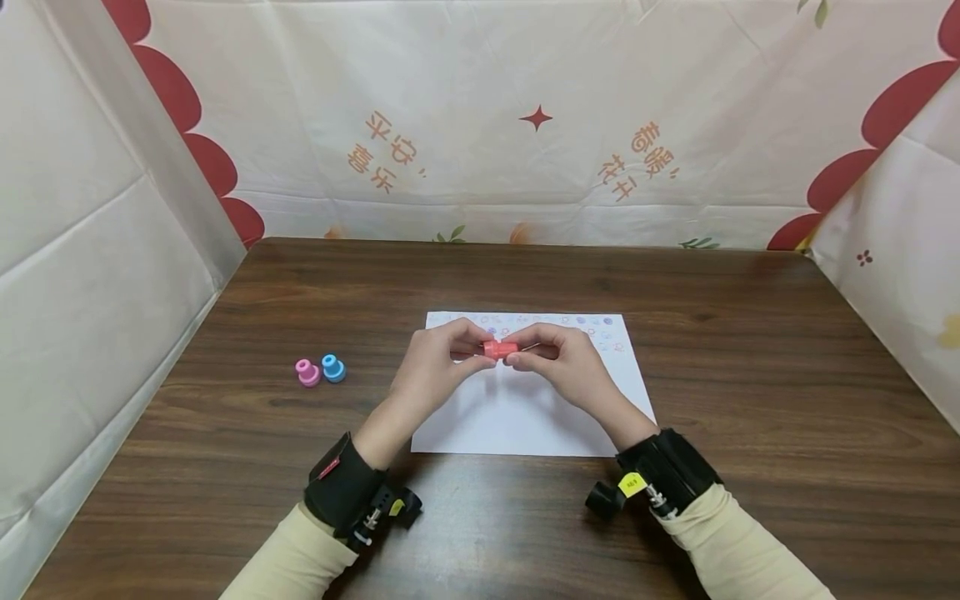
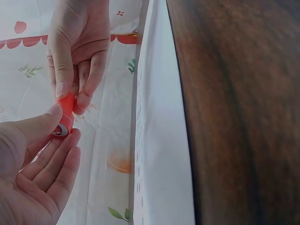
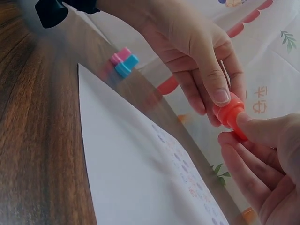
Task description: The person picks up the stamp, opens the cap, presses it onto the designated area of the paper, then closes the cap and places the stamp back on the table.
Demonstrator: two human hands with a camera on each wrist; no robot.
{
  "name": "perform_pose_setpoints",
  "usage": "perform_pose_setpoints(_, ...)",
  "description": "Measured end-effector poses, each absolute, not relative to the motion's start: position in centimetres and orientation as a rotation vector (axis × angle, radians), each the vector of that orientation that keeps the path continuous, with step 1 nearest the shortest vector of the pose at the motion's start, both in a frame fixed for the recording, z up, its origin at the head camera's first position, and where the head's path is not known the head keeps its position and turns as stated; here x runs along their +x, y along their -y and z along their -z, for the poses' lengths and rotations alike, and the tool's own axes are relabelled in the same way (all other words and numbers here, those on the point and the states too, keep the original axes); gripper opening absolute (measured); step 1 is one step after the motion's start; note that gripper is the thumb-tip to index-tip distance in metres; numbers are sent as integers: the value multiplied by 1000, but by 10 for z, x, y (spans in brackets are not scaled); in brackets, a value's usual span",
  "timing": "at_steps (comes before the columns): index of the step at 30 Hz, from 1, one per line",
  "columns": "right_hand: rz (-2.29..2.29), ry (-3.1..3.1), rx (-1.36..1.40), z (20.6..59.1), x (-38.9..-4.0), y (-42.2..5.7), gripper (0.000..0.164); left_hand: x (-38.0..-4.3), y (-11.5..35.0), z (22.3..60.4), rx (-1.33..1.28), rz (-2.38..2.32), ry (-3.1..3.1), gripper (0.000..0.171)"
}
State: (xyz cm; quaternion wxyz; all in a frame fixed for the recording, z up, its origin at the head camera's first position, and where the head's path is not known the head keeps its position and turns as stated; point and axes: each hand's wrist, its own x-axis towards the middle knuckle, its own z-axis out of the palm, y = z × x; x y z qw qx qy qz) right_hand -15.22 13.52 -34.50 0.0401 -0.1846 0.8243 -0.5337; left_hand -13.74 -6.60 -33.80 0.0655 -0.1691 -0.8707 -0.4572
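Observation:
A small red stamp [image 1: 500, 349] is held sideways over the white paper [image 1: 517, 425]. My left hand [image 1: 435, 362] pinches its left end between thumb and fingers. My right hand [image 1: 566, 362] pinches the other end, so the two sets of fingertips nearly meet. In the left wrist view, the red stamp [image 2: 68, 110] shows a round, ringed end by my left thumb. The right wrist view shows the stamp [image 3: 229, 112] as a wider body narrowing toward my right thumb. Rows of small red and purple printed marks [image 1: 592, 321] run along the paper's far edge.
A pink stamp [image 1: 307, 372] and a blue stamp [image 1: 333, 368] stand side by side on the brown wooden table [image 1: 720, 358], left of the paper. A white patterned cloth [image 1: 480, 75] hangs behind the table and along both sides.

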Motion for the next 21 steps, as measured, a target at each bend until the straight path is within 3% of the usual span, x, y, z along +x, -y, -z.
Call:
perform_pose_setpoints(12, 1706, -2525, -414, 344, -163, -196, 33, -135, 113, 328, -316, 1217, 2719, 27)
perform_pose_setpoints(21, 1822, -2388, -464, 344, -163, -201, 34, -135, 113, 334, -306, 1233, 2726, 27)
